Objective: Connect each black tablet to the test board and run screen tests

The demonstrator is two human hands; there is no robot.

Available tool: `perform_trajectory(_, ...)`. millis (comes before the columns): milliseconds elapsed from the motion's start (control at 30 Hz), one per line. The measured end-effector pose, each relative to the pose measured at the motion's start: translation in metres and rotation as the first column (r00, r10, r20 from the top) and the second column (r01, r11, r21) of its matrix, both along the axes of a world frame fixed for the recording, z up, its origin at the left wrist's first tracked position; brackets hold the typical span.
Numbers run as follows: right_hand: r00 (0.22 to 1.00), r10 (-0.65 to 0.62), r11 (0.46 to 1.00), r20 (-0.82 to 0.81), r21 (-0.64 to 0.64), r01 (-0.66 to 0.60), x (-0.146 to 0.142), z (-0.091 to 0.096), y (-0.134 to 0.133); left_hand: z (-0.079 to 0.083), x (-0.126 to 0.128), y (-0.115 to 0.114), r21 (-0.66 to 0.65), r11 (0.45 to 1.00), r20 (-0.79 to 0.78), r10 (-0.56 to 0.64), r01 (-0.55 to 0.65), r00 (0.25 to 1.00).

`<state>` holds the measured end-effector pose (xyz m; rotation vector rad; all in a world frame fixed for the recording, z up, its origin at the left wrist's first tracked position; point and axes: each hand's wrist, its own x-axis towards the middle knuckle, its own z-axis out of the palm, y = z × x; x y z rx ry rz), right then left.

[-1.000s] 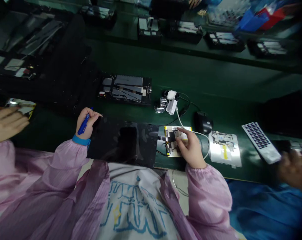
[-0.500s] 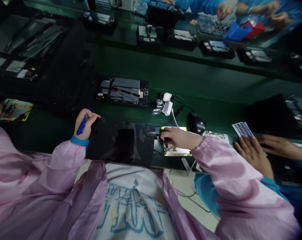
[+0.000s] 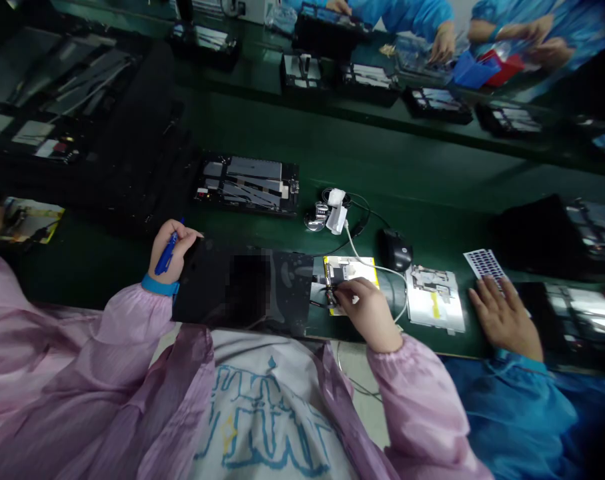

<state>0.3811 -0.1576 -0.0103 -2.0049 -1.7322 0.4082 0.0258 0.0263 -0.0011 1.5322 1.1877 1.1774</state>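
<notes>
My left hand is closed around a blue pen, with its fingertips at the upper left corner of a black screen panel. The panel lies flat in front of me. Just right of the panel is a silvery board with yellow edges, carrying dark parts and a short black cable. Over this board, my right hand has its fingers pinched together at the small dark parts near its left side. What they grip is hidden by the fingertips.
A black mouse, a white cable and a metal plate lie to the right. Beyond the panel sits an opened device. At far right a co-worker's hand rests by a label sheet. Black stacked casings stand left.
My right hand has moved down and slightly right from the panel's right edge over the board, uncovering the metal plate. My left hand stays with the pen. One co-worker's hand has withdrawn from the label sheet.
</notes>
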Motion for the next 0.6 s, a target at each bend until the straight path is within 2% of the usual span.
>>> perform_trajectory(100, 0.964, -0.251, 0.955, -0.088, 0.136, 0.262, -0.018, -0.011, -0.01, 0.0, 0.001, 0.0, -0.029, 1.0, 0.021, 0.004, -0.003, 1.0)
perform_trajectory(167, 0.942, -0.319, 0.932, -0.106, 0.146, 0.332, -0.026, -0.014, -0.009, 0.0, 0.001, 0.0, -0.037, 0.999, 0.025, 0.008, -0.007, 1.0)
perform_trajectory(500, 0.914, -0.398, 0.904, -0.082, 0.137, 0.405, -0.035, -0.018, -0.004, 0.007, 0.003, -0.006, -0.049, 0.999, 0.046, 0.001, 0.001, 0.999)
perform_trajectory(600, 0.907, -0.41, 0.897, -0.094, 0.139, 0.419, -0.037, -0.013, -0.005, 0.01, 0.003, -0.006, -0.05, 0.999, 0.022, -0.011, 0.012, 1.0)
